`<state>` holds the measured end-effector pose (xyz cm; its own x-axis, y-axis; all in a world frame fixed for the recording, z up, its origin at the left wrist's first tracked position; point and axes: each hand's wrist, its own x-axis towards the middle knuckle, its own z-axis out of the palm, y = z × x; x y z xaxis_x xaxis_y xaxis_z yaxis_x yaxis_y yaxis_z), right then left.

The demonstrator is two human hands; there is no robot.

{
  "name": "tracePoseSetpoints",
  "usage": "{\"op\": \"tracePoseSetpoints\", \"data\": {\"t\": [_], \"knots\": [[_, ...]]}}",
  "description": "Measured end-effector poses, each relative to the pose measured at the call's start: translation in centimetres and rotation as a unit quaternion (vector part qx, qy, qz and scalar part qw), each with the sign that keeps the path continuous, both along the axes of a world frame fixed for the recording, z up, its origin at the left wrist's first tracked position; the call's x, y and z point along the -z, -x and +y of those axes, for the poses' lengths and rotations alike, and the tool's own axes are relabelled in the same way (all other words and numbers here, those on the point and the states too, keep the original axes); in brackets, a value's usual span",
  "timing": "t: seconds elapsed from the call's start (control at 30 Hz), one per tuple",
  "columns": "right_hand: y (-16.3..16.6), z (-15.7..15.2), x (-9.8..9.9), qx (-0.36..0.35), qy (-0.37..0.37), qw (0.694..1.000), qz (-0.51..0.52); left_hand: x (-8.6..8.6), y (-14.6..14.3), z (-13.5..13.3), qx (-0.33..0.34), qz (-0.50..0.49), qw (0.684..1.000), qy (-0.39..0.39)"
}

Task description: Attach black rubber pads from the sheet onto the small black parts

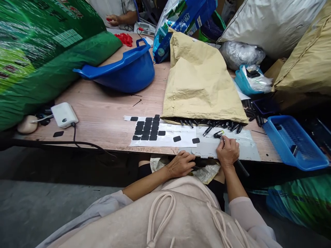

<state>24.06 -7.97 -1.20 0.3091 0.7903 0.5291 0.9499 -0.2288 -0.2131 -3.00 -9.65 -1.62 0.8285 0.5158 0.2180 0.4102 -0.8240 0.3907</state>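
My right hand (228, 151) is wrapped round a small hammer (240, 167); its head points away from me, over a grey sheet (249, 146) at the table's front edge. My left hand (181, 163) is at that edge with its fingers curled down, and what they hold, if anything, is hidden. Below both hands an opened pale sack (210, 172) lies across my lap. Small black pen-like parts (207, 131) spill from the mouth of a tan paper sack (196, 79) just beyond the hammer. Left of them, black rounded pads (146, 129) lie in rows on a white sheet (178, 129).
A blue basin (126, 70) and a green sack (51, 58) stand at the left, near a white box with a cable (64, 114). On the right sits a blue basket (297, 144). Across the table shows another person's hand (113, 20).
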Motion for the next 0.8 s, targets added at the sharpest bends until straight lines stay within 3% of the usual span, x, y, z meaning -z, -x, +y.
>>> {"op": "tracePoseSetpoints", "data": {"t": [0.1,0.23,0.37,0.47,0.6,0.7,0.8], "knots": [[0.0,0.0,0.0,0.001,0.004,1.0,-0.006,0.2,0.3,-0.4,0.006,0.015,0.999,-0.028],[0.1,0.0,-0.1,0.002,0.013,1.0,0.007,-1.9,-0.8,0.9,-0.011,-0.006,1.0,0.022],[0.1,0.0,0.0,0.0,0.016,1.0,0.022,-4.0,-4.6,4.9,-0.142,-0.061,0.986,0.066],[0.1,0.1,0.2,-0.001,0.008,1.0,0.017,-4.4,-8.4,8.5,-0.229,-0.071,0.967,0.08],[0.1,0.1,0.3,-0.002,0.004,1.0,0.011,-4.4,-11.4,11.3,-0.275,-0.014,0.956,0.1],[0.1,0.0,0.1,-0.003,0.012,1.0,0.017,-4.2,-10.7,11.2,-0.26,0.0,0.959,0.11],[0.2,-0.1,0.0,-0.002,0.019,0.999,0.028,-4.0,-8.2,10.3,-0.23,-0.011,0.968,0.097]]}}
